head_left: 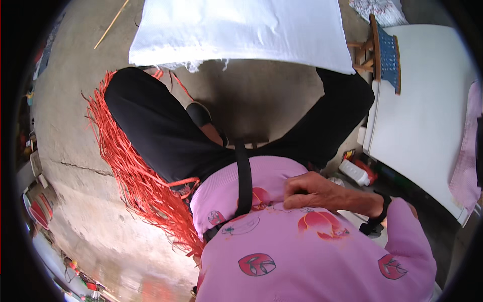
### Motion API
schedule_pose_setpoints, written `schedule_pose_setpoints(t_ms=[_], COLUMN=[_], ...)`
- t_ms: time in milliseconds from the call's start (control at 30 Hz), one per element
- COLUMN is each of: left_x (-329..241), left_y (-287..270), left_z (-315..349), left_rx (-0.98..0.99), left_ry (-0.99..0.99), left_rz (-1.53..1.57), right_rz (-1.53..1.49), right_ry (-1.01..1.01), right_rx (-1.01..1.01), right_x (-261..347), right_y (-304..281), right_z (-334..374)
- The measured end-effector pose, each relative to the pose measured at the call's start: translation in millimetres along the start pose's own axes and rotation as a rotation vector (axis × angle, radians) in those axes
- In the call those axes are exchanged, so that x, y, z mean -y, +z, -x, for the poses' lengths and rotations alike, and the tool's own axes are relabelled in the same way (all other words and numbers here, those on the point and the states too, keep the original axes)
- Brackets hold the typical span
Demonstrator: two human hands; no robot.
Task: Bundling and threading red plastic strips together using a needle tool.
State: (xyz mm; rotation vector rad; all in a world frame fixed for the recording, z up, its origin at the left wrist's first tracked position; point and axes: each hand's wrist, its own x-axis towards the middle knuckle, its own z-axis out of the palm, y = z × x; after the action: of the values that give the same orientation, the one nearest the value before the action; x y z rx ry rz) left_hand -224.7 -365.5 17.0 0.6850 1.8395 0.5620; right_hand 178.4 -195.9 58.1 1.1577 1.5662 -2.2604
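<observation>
Seated person seen from above; clock directions are taken from the right hand, with twelve at the top of the view. The right hand point(312, 190) rests against the front of a pink knitted top with red and orange printed motifs point(302, 261), its fingers curled inward; whether they pinch the fabric or something small cannot be told. Its forearm, with a black wristband point(384, 204), reaches in from between three and four o'clock. The left hand is out of view, and its state cannot be told. A flat black fabric strap point(244, 176) runs down the top at nine o'clock, near the fingers but apart from them.

The governing relation appears to be sideways: a long bundle of thin, glossy red strips point(136, 176) lies well apart at nine o'clock, beyond the strap and along the left thigh of the black trousers point(151, 121). Its long axis runs from eleven to five. The bundle is on the left hand's side, though which hand is nearer cannot be confirmed. A white cloth with a frayed near edge point(241, 30) spans the knees at eleven o'clock.
</observation>
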Motion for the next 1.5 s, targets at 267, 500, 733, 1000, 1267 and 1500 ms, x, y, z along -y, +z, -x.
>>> schedule_pose_setpoints(t_ms=[267, 500, 733, 1000, 1267, 1500], left_x=[8, 2, -2, -23, -54, -265], left_y=[2, 6, 0, -11, -35, 38], left_z=[-8, -37, -29, -27, -2, -78], left_rx=[0.066, 0.125, 0.089, 0.052, -0.04, -0.479], left_ry=[-0.009, 0.047, 0.076, 0.147, 0.212, 0.78], left_rz=[0.02, -0.002, -0.023, -0.056, -0.168, 0.089], right_rz=[0.438, 0.289, 0.215, 0.202, 0.217, -0.039], right_ry=[0.019, 0.166, 0.009, -0.072, -0.229, -0.724], right_rx=[-0.24, -0.237, -0.336, -0.223, -0.531, -0.888], right_x=[-35, -45, -46, -27, 5, 86], right_y=[12, 18, 13, -12, -94, -85], right_z=[77, 72, 48, 19, -12, -72])
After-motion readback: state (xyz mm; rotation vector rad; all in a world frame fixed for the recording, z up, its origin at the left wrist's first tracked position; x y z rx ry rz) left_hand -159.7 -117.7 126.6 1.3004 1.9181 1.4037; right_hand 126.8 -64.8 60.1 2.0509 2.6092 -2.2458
